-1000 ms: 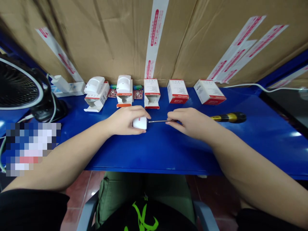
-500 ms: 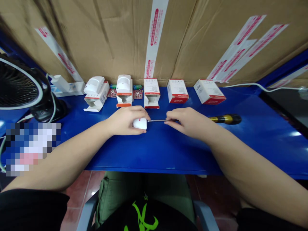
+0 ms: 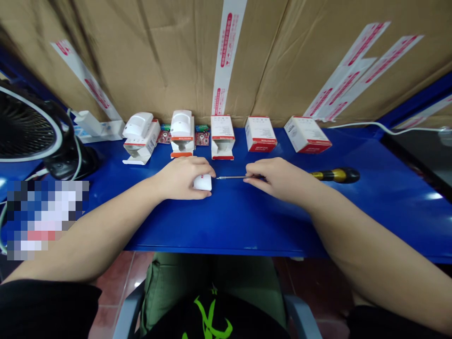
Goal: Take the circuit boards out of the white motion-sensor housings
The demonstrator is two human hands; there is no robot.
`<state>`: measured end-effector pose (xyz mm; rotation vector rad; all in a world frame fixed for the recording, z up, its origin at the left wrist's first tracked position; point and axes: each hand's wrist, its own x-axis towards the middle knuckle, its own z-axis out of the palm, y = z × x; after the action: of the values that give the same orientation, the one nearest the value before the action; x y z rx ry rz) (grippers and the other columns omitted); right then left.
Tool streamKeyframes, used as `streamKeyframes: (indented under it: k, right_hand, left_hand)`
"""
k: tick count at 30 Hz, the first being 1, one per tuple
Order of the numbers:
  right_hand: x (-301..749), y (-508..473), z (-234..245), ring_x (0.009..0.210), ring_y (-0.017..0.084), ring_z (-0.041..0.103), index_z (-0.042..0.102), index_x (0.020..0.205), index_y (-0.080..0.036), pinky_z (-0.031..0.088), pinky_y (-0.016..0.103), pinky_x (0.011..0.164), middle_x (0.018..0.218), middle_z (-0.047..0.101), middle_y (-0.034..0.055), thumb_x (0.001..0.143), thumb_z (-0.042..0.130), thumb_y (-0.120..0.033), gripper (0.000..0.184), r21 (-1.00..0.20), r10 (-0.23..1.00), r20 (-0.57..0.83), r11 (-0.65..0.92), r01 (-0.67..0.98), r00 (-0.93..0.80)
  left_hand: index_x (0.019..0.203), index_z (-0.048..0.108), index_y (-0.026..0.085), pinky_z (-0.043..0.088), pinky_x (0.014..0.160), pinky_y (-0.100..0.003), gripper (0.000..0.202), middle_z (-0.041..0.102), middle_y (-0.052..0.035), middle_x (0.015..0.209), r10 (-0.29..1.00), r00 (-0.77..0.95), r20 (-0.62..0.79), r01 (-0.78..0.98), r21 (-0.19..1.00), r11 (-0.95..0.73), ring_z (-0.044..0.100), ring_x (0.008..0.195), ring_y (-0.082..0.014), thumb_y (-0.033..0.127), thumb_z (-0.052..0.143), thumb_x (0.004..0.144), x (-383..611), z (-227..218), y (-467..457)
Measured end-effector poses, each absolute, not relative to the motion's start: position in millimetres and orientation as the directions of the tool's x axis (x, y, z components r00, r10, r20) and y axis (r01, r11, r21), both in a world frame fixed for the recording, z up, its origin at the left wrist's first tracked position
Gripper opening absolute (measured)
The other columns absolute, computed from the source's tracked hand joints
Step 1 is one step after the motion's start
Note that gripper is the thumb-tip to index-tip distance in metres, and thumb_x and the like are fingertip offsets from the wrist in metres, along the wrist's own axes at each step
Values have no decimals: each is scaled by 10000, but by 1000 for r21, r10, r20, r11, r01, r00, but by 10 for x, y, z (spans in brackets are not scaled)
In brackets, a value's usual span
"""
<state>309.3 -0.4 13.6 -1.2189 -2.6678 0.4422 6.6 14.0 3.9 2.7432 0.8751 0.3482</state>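
Note:
My left hand (image 3: 181,177) is curled over a small white sensor housing (image 3: 203,182) that lies on the blue table (image 3: 233,221). My right hand (image 3: 277,179) pinches the metal shaft of a screwdriver (image 3: 335,175) with a yellow and black handle. The shaft lies level along the table and its tip stops a short gap to the right of the housing. Most of the housing is hidden under my fingers.
Along the back stand two white sensors on opened boxes (image 3: 141,133), several red and white boxes (image 3: 260,133), and small circuit boards (image 3: 202,137). A black fan (image 3: 28,127) sits at far left. Taped cardboard cartons (image 3: 197,52) form the back wall. A white cable (image 3: 384,127) runs at right.
The screwdriver tip has pulled back a little to the right, away from the housing. My left hand and the housing have shifted slightly left.

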Motion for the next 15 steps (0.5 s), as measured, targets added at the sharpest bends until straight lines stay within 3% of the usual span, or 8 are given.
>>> streamKeyframes:
  k: [3,6,9,15]
  right_hand:
    - [3089,0,126,708,187,615,534,788,-237,451,321,697,780,662,28,1018,577,-268,236,-349,744,55,639,686,-666]
    - [3072,-6,124,709,186,617,544,793,-236,447,317,699,781,667,28,1011,586,-258,223,-363,742,51,637,680,-669]
    - [3070,-12,128,717,188,622,534,786,-236,442,318,707,788,680,32,1007,587,-251,228,-373,751,37,623,688,-660]
    - [3181,44,101,680,180,574,511,759,-245,416,319,663,749,639,18,987,591,-263,242,-364,770,17,599,714,-638]
  left_hand:
    - [1161,782,222,552,947,-442,326,784,-94,1248,610,768,196,552,282,-785,756,1121,-303,471,756,952,118,54,111]
    - [1064,809,236,497,969,-456,196,801,-76,1205,630,743,225,578,258,-774,742,1115,-297,368,670,1024,198,59,70]
    - [998,814,232,463,966,-456,166,813,-67,1155,663,717,215,619,241,-748,731,1086,-294,292,662,1019,273,52,27]
    - [1003,827,227,471,974,-501,200,813,-68,1109,727,661,187,695,214,-687,719,1065,-315,288,636,1009,356,54,-33]
